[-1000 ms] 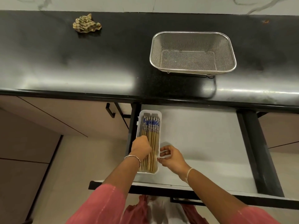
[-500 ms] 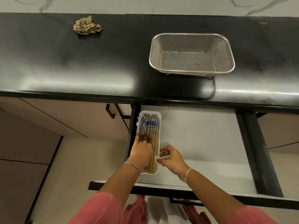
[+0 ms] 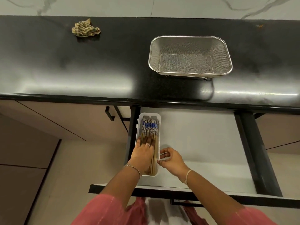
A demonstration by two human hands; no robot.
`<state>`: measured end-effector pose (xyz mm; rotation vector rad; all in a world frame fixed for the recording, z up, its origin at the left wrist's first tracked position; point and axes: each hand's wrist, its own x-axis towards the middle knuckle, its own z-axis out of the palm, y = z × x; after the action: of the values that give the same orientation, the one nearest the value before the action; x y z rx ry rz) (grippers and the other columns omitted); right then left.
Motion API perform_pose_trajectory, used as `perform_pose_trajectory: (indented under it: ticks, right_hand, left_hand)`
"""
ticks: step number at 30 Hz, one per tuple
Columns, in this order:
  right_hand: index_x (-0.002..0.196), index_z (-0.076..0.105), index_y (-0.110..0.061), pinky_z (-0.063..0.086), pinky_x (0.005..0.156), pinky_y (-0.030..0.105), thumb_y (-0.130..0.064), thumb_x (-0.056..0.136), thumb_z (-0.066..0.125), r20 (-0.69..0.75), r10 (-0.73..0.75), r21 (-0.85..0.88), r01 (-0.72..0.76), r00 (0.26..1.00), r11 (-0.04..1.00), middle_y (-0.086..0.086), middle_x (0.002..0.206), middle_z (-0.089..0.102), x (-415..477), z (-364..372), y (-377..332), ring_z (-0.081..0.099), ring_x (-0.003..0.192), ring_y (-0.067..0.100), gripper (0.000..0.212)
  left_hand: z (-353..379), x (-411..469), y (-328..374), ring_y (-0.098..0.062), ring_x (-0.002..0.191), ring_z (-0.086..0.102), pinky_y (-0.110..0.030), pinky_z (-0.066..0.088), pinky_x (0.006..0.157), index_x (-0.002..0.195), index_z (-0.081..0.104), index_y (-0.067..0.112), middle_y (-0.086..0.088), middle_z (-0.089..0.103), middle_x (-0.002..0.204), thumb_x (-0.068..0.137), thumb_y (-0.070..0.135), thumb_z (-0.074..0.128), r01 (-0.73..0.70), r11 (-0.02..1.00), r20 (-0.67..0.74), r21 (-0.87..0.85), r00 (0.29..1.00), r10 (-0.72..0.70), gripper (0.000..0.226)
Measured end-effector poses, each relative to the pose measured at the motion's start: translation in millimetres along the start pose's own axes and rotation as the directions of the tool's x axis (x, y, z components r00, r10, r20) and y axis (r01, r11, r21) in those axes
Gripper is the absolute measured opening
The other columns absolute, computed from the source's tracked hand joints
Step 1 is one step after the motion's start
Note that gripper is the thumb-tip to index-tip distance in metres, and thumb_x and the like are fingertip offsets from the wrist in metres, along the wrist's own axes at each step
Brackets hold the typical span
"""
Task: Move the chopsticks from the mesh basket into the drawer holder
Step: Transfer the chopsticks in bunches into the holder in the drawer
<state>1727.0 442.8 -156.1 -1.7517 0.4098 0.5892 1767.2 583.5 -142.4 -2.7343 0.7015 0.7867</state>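
Note:
Several wooden chopsticks (image 3: 150,127) with blue-and-white patterned ends lie side by side in a narrow white holder (image 3: 159,127) at the left side of the open drawer (image 3: 203,143). My left hand (image 3: 142,153) lies flat on the chopsticks inside the holder, fingers spread and pressing down. My right hand (image 3: 172,159) pinches the holder's right rim with curled fingers. The steel mesh basket (image 3: 190,56) stands on the black counter with nothing in it.
A crumpled checked cloth (image 3: 86,28) lies at the counter's back left. The black counter edge (image 3: 146,101) overhangs the drawer's rear. Black drawer rails (image 3: 253,151) run along the right side. Cabinet fronts and floor lie to the left.
My left hand has slid forward along the chopsticks and flattened, from a fist to spread fingers. My right hand has stayed at the holder's rim.

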Motion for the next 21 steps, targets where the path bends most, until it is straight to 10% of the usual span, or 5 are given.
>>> perform_pose_trajectory:
  ticks: [21]
  right_hand:
    - [0.098, 0.057, -0.019, 0.053, 0.082, 0.031, -0.010, 0.078, 0.074, -0.094, 0.017, -0.148, -0.031, 0.995, 0.989, -0.006, 0.085, 0.060, 10, 1, -19, 0.060, 0.085, 0.015, 0.027]
  left_hand:
    - [20, 11, 5, -0.030, 0.146, 0.021, -0.045, 0.010, 0.119, 0.152, 0.000, 0.003, -0.017, 0.018, 0.158, 0.074, 0.047, 0.072, -0.079, 0.996, -0.059, 0.046, 0.995, 0.082, 0.115]
